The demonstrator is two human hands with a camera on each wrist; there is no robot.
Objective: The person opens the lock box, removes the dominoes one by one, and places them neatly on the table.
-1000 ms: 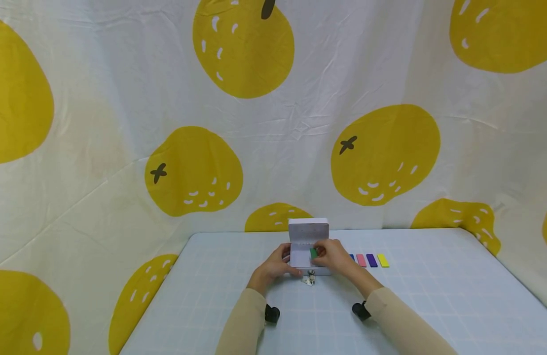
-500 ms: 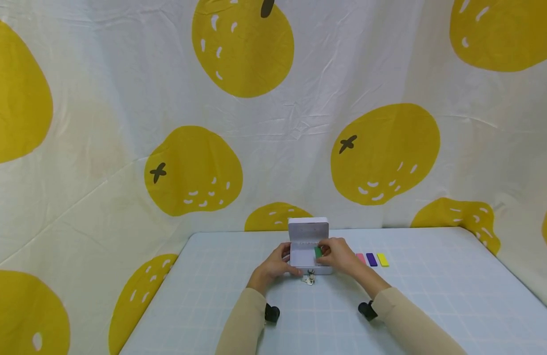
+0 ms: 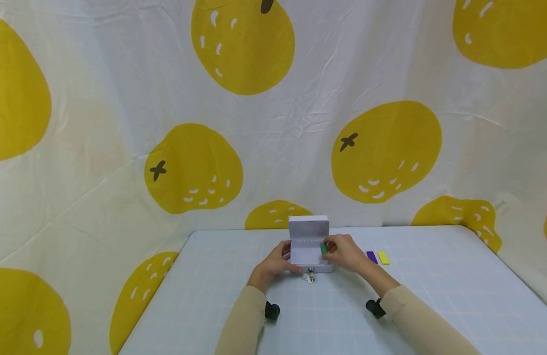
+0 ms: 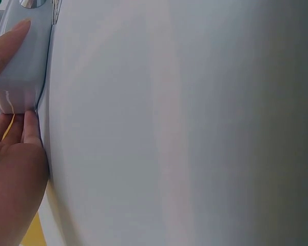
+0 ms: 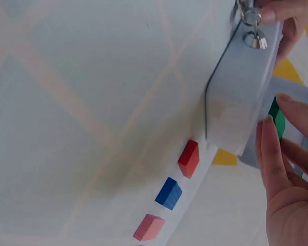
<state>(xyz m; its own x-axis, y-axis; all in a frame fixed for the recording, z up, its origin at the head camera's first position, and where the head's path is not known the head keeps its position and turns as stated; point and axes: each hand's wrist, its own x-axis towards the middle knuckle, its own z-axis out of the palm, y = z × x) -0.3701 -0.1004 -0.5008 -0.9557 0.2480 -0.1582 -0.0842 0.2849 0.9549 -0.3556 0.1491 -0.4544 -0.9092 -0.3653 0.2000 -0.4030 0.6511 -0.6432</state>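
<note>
A small white metal lock box [image 3: 305, 254] stands on the table with its lid [image 3: 309, 229] raised at the back. My left hand [image 3: 273, 264] grips its left front corner, thumb on the front wall and fingers against the side, as the left wrist view shows on the box wall [image 4: 28, 64]. Between thumb and fingers my right hand [image 3: 347, 254] pinches a green block [image 3: 324, 248], held over the right part of the box's inside. The right wrist view has the same green block [image 5: 280, 122] at the fingertips. Keys [image 3: 309, 277] hang from the front lock [image 5: 255, 39].
In the right wrist view, a red block [image 5: 189, 159], a blue block [image 5: 168, 193] and a pink block [image 5: 149, 227] lie in a row right of the box. Farther along are a purple block [image 3: 372, 257] and a yellow block [image 3: 382, 258]. A patterned curtain [image 3: 277, 148] hangs behind the table.
My right hand has moved to the right with the green block, from the middle of the box toward its right wall, covering the pink block in the head view. The left hand stays put.
</note>
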